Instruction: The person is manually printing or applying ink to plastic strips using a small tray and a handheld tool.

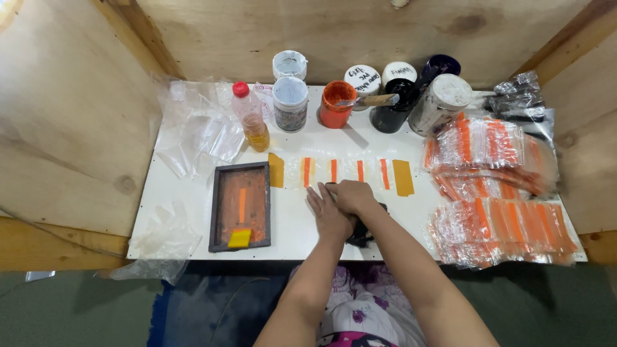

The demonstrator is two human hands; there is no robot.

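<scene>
From the head camera, both hands meet on the white table [295, 231] just below a row of clear strips [344, 171] with orange bars. The left hand [329, 215] lies flat, fingers spread — grasping nothing. The right hand [352, 195] is curled over it; whether it grips anything I cannot tell. A dark object [361, 234] sits under the wrists. Left of the strips lies a framed screen [240, 205] with a yellow squeegee [240, 238]; right of them — bag stacks [495, 193].
</scene>
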